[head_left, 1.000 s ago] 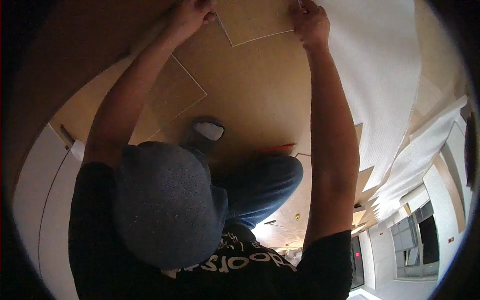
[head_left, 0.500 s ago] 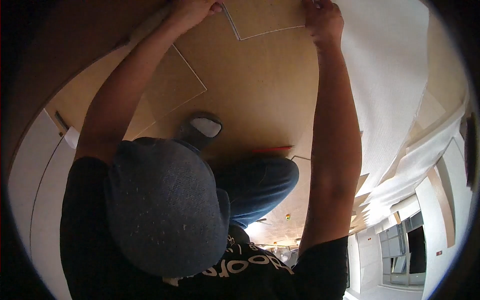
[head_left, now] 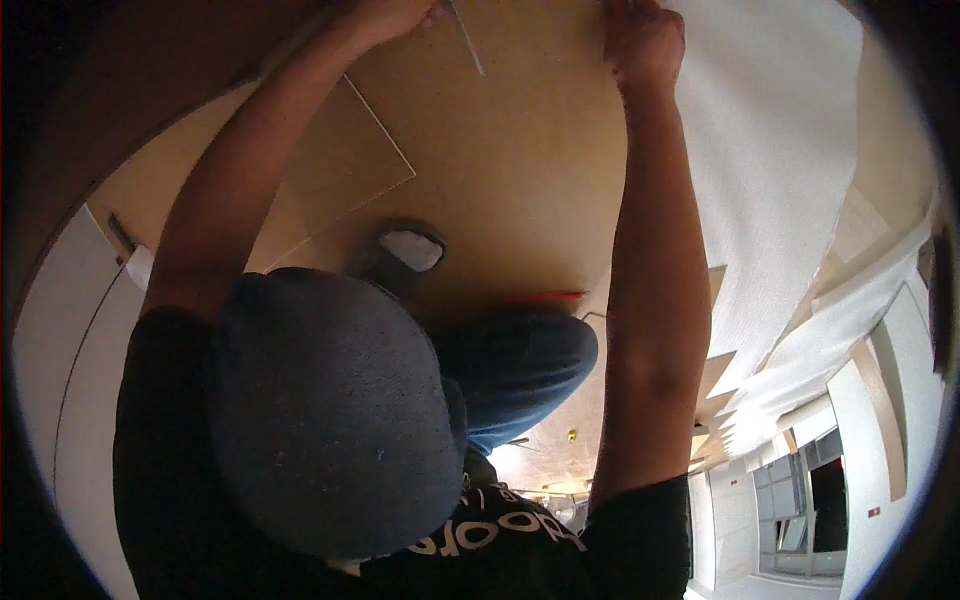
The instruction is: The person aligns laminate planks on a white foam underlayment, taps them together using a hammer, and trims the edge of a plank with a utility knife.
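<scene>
A light-brown floor plank [head_left: 535,35] lies between my two hands at the top of the view. Its left edge shows as a pale line; its far part is cut off. My left hand [head_left: 390,15] is at that left edge, fingers closed and partly beyond the frame. My right hand [head_left: 645,45] has its fingers curled at the plank's right edge, beside the white sheet. The surface under me is the same brown flooring [head_left: 510,170]. Pale lines outline a stepped edge of the brown flooring [head_left: 350,150] on the left.
A red, thin object [head_left: 545,296] lies by my bent knee [head_left: 540,365]. My shoe [head_left: 412,250] rests on the flooring. White sheeting [head_left: 770,130] runs along the right. Several board pieces [head_left: 715,385] lie behind my right arm. A dark strip [head_left: 121,235] stands by the left wall.
The pale line along the plank's near edge has disappeared, and the plank now meets the flooring there. Both hands have shifted only slightly.
</scene>
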### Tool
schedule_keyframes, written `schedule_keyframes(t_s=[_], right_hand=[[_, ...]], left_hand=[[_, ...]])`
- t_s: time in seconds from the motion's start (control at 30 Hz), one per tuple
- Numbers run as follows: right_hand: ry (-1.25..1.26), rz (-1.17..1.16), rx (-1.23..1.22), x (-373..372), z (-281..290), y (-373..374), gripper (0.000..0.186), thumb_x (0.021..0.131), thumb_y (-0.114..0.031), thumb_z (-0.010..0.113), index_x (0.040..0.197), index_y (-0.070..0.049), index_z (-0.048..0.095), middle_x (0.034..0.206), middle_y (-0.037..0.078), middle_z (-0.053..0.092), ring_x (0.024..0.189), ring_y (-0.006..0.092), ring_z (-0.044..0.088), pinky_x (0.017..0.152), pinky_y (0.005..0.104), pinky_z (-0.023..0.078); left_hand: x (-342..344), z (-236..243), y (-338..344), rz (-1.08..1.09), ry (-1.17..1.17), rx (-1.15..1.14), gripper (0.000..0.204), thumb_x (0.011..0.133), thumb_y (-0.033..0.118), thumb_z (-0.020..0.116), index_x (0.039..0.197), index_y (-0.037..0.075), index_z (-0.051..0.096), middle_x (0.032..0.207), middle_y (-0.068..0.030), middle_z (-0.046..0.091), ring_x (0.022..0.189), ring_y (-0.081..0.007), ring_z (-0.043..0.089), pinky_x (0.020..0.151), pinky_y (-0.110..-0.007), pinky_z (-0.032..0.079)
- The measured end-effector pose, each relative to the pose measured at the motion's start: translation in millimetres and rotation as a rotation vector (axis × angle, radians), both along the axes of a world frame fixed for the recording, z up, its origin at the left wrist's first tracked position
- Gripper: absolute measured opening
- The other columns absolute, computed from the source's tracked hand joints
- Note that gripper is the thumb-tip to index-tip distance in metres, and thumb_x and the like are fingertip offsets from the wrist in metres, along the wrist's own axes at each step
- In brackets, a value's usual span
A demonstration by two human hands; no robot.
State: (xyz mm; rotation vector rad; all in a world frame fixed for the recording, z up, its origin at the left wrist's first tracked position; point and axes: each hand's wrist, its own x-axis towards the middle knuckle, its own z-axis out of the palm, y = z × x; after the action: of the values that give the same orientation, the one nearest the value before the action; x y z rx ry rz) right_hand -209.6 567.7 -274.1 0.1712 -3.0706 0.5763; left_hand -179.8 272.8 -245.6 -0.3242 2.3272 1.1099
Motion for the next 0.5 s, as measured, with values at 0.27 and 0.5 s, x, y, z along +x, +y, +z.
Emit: schedule_keyframes(t_s=[0.27, 0.5], right_hand=[[0.121, -0.134, 0.093, 43, 20, -35, 0.026, 0.096, -0.026, 0.060, 0.116, -0.010, 0.065, 0.108, 0.021, 0.064, 0.103, 0.0423, 0.059, 0.091, 0.0503, 0.050], [-0.086, -0.136, 0.063, 40, 18, -27, 0.032, 0.094, -0.017, 0.060, 0.126, -0.014, 0.063, 0.130, 0.020, 0.054, 0.121, 0.0421, 0.048, 0.105, 0.0504, 0.046]], left_hand=[[36, 25, 24, -0.210, 0.142, -0.332, 0.039, 0.103, 0.037, 0.059, 0.097, 0.000, 0.067, 0.088, -0.0201, 0.068, 0.084, -0.0353, 0.066, 0.079, -0.047, 0.052], [43, 49, 28, -0.107, -0.044, -0.120, 0.043, 0.105, 0.036, 0.057, 0.135, 0.005, 0.057, 0.128, -0.0253, 0.063, 0.101, -0.0397, 0.066, 0.086, -0.050, 0.054]])
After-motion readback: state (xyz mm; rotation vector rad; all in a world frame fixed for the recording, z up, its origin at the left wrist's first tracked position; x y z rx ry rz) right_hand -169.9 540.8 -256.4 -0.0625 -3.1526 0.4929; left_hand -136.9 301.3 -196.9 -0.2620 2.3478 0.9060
